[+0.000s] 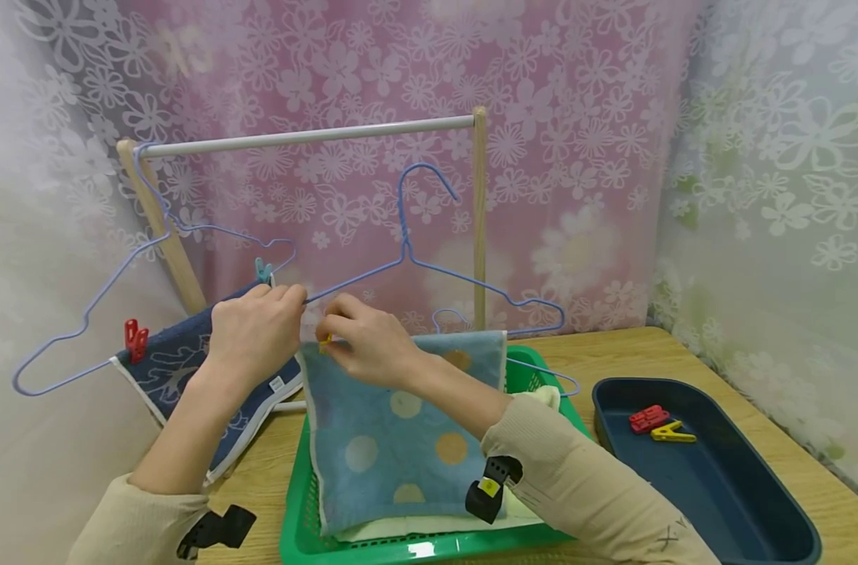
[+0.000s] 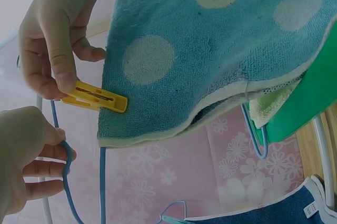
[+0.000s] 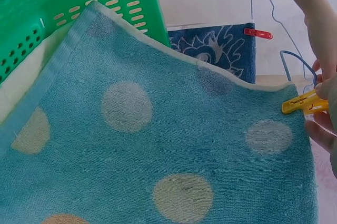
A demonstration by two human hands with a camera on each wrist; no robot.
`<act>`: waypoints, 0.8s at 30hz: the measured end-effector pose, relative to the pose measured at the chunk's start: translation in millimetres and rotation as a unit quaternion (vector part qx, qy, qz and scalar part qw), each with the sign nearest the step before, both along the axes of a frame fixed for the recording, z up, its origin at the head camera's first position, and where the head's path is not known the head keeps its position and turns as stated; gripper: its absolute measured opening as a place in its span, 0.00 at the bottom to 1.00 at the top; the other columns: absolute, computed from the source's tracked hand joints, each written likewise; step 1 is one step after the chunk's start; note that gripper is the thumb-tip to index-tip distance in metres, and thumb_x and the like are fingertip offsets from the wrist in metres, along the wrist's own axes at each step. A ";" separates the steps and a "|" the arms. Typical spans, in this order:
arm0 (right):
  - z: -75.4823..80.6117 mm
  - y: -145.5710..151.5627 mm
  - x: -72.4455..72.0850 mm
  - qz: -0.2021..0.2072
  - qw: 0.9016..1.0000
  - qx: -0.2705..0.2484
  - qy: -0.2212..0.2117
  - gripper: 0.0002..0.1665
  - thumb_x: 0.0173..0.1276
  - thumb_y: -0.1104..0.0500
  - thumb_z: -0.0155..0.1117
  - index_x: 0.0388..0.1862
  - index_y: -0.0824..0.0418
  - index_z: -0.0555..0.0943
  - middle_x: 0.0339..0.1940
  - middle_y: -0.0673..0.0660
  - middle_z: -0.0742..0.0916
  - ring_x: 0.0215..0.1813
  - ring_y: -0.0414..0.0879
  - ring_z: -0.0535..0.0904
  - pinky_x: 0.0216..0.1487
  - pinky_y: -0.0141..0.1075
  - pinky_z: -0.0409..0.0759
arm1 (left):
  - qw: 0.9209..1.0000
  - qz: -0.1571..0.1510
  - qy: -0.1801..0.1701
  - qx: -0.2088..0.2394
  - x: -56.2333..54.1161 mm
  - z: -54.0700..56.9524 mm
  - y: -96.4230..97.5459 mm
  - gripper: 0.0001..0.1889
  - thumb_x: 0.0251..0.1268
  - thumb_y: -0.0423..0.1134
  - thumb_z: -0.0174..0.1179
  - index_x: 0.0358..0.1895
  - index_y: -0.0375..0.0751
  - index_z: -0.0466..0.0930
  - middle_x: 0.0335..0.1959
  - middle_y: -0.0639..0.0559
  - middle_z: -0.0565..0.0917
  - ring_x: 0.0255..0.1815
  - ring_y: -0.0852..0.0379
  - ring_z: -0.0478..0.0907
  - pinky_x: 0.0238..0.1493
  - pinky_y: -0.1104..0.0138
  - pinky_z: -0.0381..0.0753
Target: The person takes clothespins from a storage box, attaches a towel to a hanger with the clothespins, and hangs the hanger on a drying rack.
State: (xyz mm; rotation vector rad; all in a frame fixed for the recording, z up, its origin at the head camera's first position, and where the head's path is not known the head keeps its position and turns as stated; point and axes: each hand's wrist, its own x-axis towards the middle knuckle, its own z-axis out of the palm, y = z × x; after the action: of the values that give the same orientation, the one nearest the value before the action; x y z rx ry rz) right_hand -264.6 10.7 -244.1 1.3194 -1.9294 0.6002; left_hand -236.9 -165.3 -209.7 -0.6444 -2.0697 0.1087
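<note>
A teal towel with pale and orange dots (image 1: 408, 439) hangs over the lower bar of a blue wire hanger (image 1: 457, 273). My left hand (image 1: 259, 333) grips that hanger near its left end, fingers curled around the wire (image 2: 67, 168). Beside it, my right hand (image 1: 372, 341) pinches a yellow clothespin (image 2: 97, 97) between thumb and fingers. The clothespin's tip sits over the towel's top edge, close to a corner. In the right wrist view, the same clothespin (image 3: 303, 103) lies across the towel edge below the hanger wire.
Behind stands a rack with a white rod (image 1: 295, 138). From it hangs another hanger with a navy towel (image 1: 182, 365), red clothespin (image 1: 136, 340) and light blue clothespin (image 1: 263, 271). A green basket (image 1: 401, 549) holds pale yellow cloth. A dark tray (image 1: 711, 479) holds red and yellow clothespins.
</note>
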 end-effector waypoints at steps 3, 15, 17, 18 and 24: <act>-0.7 0.7 -0.4 -0.006 1.000 0.014 0.012 0.03 0.59 0.64 0.65 0.32 0.57 0.80 0.38 0.53 0.77 0.30 0.40 0.73 0.26 0.24 0.67 | 1.000 0.003 -0.005 0.000 0.0 -0.4 -0.1 0.13 0.49 0.24 0.57 0.18 0.41 0.63 0.10 0.53 0.62 0.11 0.56 0.57 0.10 0.68 0.49; 6.1 11.1 2.4 -0.024 0.999 0.018 0.037 0.06 0.61 0.61 0.65 0.37 0.57 0.82 0.41 0.52 0.79 0.32 0.40 0.76 0.22 0.25 0.67 | 1.000 0.005 -0.002 -0.007 -2.6 -2.0 -0.7 0.15 0.49 0.24 0.58 0.17 0.41 0.62 0.10 0.53 0.62 0.10 0.55 0.58 0.09 0.67 0.51; 7.7 14.5 3.3 -0.024 0.999 0.021 0.034 0.06 0.61 0.61 0.64 0.38 0.57 0.82 0.41 0.52 0.79 0.32 0.39 0.76 0.23 0.25 0.68 | 1.000 0.007 -0.007 -0.006 -2.0 -1.9 -0.4 0.15 0.50 0.25 0.58 0.17 0.41 0.62 0.10 0.53 0.61 0.10 0.55 0.58 0.09 0.67 0.51; 8.4 16.7 3.8 -0.024 0.999 0.022 0.031 0.06 0.61 0.61 0.64 0.38 0.57 0.82 0.41 0.52 0.79 0.32 0.39 0.76 0.23 0.25 0.68 | 1.000 0.008 -0.011 -0.005 -1.7 -1.9 -0.3 0.14 0.50 0.25 0.58 0.18 0.41 0.63 0.10 0.53 0.62 0.11 0.55 0.58 0.09 0.67 0.51; 13.3 32.8 5.4 -0.021 0.999 0.024 0.025 0.05 0.61 0.61 0.64 0.37 0.58 0.82 0.39 0.52 0.79 0.30 0.38 0.75 0.25 0.25 0.69 | 0.999 0.019 -0.030 -0.005 0.0 -1.1 -0.1 0.11 0.51 0.26 0.59 0.20 0.40 0.67 0.12 0.51 0.68 0.12 0.54 0.62 0.08 0.66 0.56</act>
State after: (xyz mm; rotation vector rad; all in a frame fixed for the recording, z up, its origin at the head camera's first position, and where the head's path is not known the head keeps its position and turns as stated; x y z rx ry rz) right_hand -259.2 43.5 -230.7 1.3080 -1.9359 0.4980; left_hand -236.9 -165.5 -210.9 -0.6212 -2.1415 0.1218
